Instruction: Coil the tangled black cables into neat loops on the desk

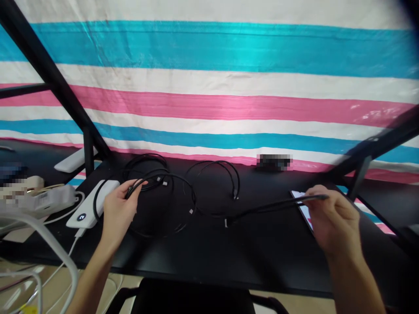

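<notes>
Black cables lie in loose loops over the black table. My left hand is closed on a bunch of black cable strands, lifted at the left. At the right, my right hand pinches a doubled stretch of black cable that runs toward the table's middle and ends near a pale-tipped connector. Another connector shows on a loop at the back. Partly hidden behind my right hand is a phone with a lit screen.
Left of my left hand, a white power bank with a white cable plugged in lies beside a white power strip. A blurred-out dark object stands at the back edge. Black frame bars rise at both sides before a striped sheet.
</notes>
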Available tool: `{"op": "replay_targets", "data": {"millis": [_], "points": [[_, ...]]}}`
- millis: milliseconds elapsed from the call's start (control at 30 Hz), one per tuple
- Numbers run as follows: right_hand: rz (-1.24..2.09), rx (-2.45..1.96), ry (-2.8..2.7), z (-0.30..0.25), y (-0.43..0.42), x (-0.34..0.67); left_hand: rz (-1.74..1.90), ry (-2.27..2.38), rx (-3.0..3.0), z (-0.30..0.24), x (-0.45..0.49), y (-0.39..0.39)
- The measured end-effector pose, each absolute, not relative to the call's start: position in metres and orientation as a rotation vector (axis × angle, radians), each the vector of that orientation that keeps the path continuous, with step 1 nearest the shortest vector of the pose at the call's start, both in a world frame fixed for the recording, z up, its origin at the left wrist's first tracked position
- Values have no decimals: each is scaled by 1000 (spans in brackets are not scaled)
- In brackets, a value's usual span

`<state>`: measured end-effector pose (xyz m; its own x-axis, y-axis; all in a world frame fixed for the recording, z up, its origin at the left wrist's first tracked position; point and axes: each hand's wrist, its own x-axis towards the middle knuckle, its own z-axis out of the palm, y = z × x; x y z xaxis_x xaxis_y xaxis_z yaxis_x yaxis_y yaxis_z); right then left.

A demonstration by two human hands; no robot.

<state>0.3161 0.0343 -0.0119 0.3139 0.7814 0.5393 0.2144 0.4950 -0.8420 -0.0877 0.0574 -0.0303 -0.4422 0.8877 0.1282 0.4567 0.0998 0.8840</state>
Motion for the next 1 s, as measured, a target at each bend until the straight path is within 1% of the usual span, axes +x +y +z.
{"op": "replay_targets", "data": {"millis": [167,367,433,533,600,667,833,1000], "points": [[343,-1137,-1778,-2,39,299,1218,1829,1408,-13,-70,46],[441,-1381,-2236,24,42,252,1293,1801,1606,-7,-55,34],[336,-1341,-2351,30,45,235,1328,1799,1646,-10,-53,30],[-15,-1190,-2457,32,52,206,1367,1820,1659,-14,-52,23],[-127,-1108,-2549,27,59,186,1380,1829,1664,-15,-52,20],[-168,-1113,-2569,19,67,170,1418,1844,1629,-15,-53,18],[-91,-1236,-2613,6,77,157,1504,1888,1433,-8,-57,17],[-75,-1158,-2314,15,72,166,1531,1941,1453,-13,-52,25]]}}
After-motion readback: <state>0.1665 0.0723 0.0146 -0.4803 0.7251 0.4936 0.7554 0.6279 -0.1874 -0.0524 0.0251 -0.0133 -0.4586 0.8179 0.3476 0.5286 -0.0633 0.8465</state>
